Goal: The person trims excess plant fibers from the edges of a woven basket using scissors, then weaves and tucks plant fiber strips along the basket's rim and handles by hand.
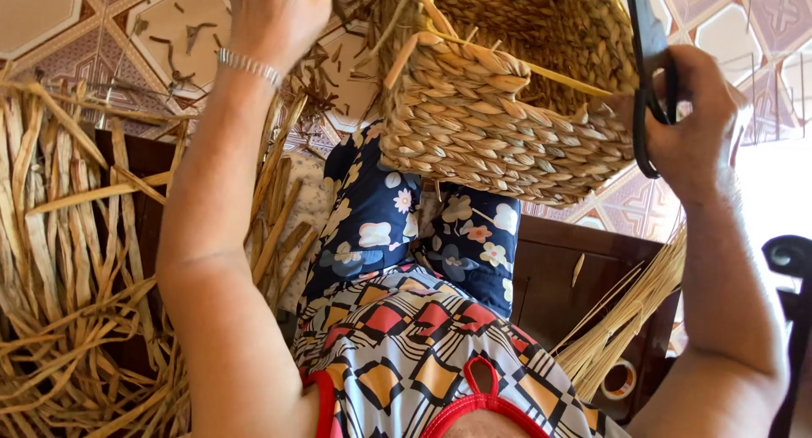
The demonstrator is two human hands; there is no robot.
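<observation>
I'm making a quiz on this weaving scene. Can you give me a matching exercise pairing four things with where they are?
1. woven basket
2. scissors
3. bracelet
4. tape roll

a. left wrist
b. right hand
c. raised over the lap, between both hands
d. low beside the straw bundle

Pairs: 1-c, 2-b, 3-a, 4-d

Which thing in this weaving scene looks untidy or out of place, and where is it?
Loose strand ends stick out unwoven from the woven basket between the left hand and the right hand, which holds scissors. Short fibre scraps litter the tiled floor.
</observation>
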